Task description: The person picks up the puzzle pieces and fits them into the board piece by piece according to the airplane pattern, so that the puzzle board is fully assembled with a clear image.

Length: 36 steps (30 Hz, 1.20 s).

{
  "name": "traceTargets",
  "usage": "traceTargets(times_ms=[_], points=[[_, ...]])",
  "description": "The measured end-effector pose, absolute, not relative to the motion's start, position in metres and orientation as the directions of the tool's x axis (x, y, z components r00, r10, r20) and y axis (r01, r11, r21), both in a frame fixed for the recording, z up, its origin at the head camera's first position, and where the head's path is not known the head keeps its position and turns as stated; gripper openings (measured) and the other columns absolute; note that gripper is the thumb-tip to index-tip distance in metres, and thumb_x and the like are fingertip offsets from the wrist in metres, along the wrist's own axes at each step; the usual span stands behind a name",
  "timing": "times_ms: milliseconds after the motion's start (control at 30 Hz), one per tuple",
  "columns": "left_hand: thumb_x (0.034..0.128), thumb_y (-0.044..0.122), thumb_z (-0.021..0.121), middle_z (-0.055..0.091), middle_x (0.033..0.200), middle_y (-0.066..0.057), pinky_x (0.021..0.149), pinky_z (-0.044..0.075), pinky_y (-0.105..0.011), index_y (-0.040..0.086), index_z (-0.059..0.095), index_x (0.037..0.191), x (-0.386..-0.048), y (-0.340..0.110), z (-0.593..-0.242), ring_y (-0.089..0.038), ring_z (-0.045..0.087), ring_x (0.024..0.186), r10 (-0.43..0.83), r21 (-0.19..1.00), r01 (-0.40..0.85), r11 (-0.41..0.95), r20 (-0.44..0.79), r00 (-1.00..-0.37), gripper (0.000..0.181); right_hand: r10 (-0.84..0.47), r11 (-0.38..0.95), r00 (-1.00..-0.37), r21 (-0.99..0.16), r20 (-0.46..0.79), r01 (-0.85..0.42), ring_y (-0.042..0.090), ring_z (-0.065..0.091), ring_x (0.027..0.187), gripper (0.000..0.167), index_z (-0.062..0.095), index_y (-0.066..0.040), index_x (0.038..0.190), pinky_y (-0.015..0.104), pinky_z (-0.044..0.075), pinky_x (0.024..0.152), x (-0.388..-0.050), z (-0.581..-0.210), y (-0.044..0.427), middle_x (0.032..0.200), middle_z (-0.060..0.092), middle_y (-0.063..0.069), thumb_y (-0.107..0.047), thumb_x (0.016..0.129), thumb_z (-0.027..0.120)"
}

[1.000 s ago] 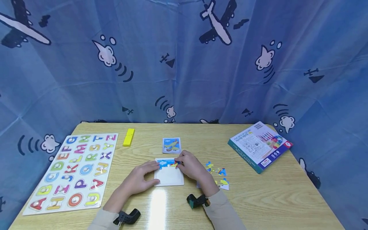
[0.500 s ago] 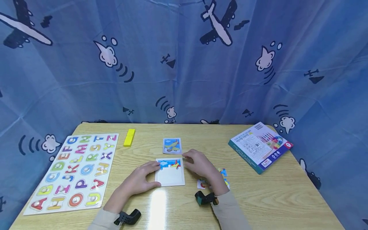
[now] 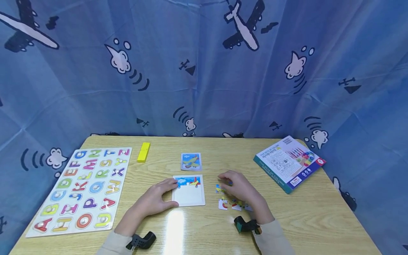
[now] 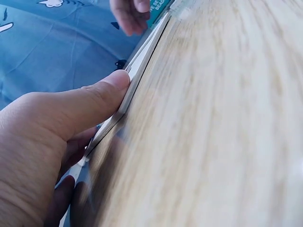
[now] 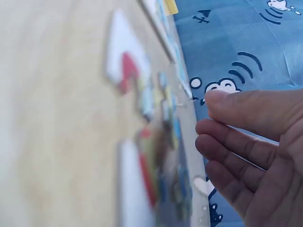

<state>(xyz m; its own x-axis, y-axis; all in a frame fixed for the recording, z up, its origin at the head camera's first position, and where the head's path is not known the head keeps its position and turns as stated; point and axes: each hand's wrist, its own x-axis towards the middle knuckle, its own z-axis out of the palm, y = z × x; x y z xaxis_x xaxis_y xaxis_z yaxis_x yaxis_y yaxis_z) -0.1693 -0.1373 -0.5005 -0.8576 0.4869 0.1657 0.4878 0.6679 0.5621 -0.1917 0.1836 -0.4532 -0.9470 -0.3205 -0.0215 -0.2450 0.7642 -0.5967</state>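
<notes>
My left hand (image 3: 154, 197) holds the white puzzle board (image 3: 188, 197) by its left side, fingertips at the upper left and thumb at the lower left corner. In the left wrist view, the thumb (image 4: 102, 94) presses the board's edge. Joined pieces with blue sky and part of a yellow-and-red plane fill the board's top strip. To its right, my right hand (image 3: 239, 187) hovers over loose puzzle pieces (image 3: 222, 204), which it partly hides. Nothing shows between its relaxed fingers (image 5: 236, 142) in the right wrist view; the pieces there are blurred.
A plane picture card (image 3: 191, 162) lies behind the board. An alphabet board (image 3: 83, 193) covers the left side, with a yellow block (image 3: 143, 152) beside it. A boxed set (image 3: 289, 163) sits at the back right, before a blue curtain (image 3: 204, 81).
My right hand has let go of a piece at the board's upper right, then moved right to the loose pieces. The left hand stays on the board.
</notes>
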Motion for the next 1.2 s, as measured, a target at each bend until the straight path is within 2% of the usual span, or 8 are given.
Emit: traceTargets(times_ms=[167, 467, 767, 1200], points=[[0.0750, 0.044, 0.077, 0.051, 0.141, -0.005, 0.109, 0.039, -0.042, 0.012, 0.058, 0.131, -0.168, -0.136, -0.499, -0.024, 0.045, 0.132, 0.486, 0.567, 0.484, 0.667, 0.161, -0.859, 0.068, -0.333, 0.782, -0.942, -0.570, -0.038, -0.254, 0.022, 0.059, 0.111, 0.032, 0.067, -0.009, 0.115, 0.043, 0.048, 0.098, -0.187, -0.457, 0.190, 0.112, 0.066, 0.001, -0.013, 0.084, 0.071], [0.0766, 0.046, 0.075, 0.050, 0.142, -0.006, 0.108, 0.040, -0.043, 0.010, 0.058, 0.131, -0.168, -0.136, -0.500, -0.026, 0.045, 0.132, 0.499, 0.556, 0.500, 0.664, 0.169, -0.850, 0.068, -0.364, 0.800, -0.931, -0.524, -0.039, -0.291, 0.021, 0.056, 0.105, 0.027, 0.070, -0.011, 0.105, 0.043, 0.048, 0.094, -0.186, -0.461, 0.191, 0.108, 0.063, 0.001, -0.012, 0.079, 0.076], [0.0769, 0.047, 0.074, 0.050, 0.142, -0.006, 0.109, 0.040, -0.044, 0.010, 0.058, 0.131, -0.169, -0.137, -0.500, -0.026, 0.045, 0.132, 0.497, 0.552, 0.497, 0.670, 0.164, -0.852, 0.068, -0.329, 0.823, -0.943, -0.504, -0.047, -0.262, 0.019, 0.053, 0.102, 0.020, 0.069, -0.012, 0.096, 0.041, 0.047, 0.094, -0.187, -0.465, 0.186, 0.103, 0.060, 0.000, -0.010, 0.078, 0.077], [0.0753, 0.046, 0.076, 0.050, 0.142, -0.003, 0.110, 0.039, -0.041, 0.013, 0.058, 0.132, -0.170, -0.137, -0.502, -0.022, 0.044, 0.133, 0.484, 0.562, 0.479, 0.674, 0.153, -0.862, 0.068, -0.345, 0.801, -0.939, -0.523, -0.006, -0.291, 0.022, 0.056, 0.113, 0.022, 0.066, -0.013, 0.104, 0.042, 0.047, 0.099, -0.185, -0.461, 0.182, 0.115, 0.064, 0.002, -0.012, 0.083, 0.072]])
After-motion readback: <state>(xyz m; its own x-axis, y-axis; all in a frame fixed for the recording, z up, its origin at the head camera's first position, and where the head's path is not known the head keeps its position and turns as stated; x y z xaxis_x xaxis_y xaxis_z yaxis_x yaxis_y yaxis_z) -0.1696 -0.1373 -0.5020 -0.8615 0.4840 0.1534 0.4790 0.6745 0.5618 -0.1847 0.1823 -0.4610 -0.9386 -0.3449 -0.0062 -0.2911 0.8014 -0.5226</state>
